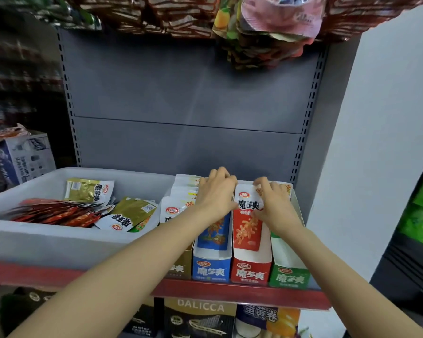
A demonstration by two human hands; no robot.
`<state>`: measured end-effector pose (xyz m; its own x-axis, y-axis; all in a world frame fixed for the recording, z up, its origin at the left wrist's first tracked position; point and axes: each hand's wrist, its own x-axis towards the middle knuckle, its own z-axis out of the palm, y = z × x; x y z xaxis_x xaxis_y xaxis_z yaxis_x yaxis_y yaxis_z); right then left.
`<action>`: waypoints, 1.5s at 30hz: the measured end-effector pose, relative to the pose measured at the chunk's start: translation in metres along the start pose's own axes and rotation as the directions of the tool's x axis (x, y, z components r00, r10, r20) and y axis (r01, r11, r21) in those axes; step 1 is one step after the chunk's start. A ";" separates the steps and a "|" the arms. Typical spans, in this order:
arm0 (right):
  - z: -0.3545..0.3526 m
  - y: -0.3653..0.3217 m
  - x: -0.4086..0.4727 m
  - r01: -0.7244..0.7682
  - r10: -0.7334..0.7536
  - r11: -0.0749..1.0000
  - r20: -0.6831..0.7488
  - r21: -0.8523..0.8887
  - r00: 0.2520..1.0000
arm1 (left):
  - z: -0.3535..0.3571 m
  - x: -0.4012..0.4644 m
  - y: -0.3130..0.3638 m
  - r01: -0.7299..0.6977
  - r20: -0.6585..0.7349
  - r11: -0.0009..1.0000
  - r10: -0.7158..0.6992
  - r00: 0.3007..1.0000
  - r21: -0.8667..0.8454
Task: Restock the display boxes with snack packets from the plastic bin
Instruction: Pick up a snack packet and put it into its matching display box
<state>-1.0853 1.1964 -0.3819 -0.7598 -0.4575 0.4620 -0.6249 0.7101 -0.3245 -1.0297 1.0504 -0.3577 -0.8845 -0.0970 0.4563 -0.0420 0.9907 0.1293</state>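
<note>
- Right hand (274, 203): fingers curled over the top edge of the front red packet (248, 215) standing in the red display box (250, 269); fingertips hidden behind the packet.
- Left hand (216, 193): just left of the red box, fingers bent down among the packets of the blue display box (211, 267); whether it pinches one cannot be told.
- Green display box (289, 276): right of the red box, contents hidden by the right forearm.
- Gold display box (178, 267): left of the blue one, largely covered by the left arm.
- Plastic bin (47, 237): farther left of the red box, holding loose gold and red packets (88, 211), the red ones blurred.
</note>
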 end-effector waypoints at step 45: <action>0.158 -0.332 0.076 0.347 -0.412 0.908 0.645 0.233 0.644 | -0.116 -0.137 -0.320 0.475 0.362 0.877 -0.466 0.807 0.070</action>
<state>-0.9640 0.8414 -0.3690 -0.3479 -0.9321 -0.1010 -0.8734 0.3614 -0.3264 -0.8411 0.7358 -0.3595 -0.8627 -0.5056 -0.0112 -0.4896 0.8294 0.2689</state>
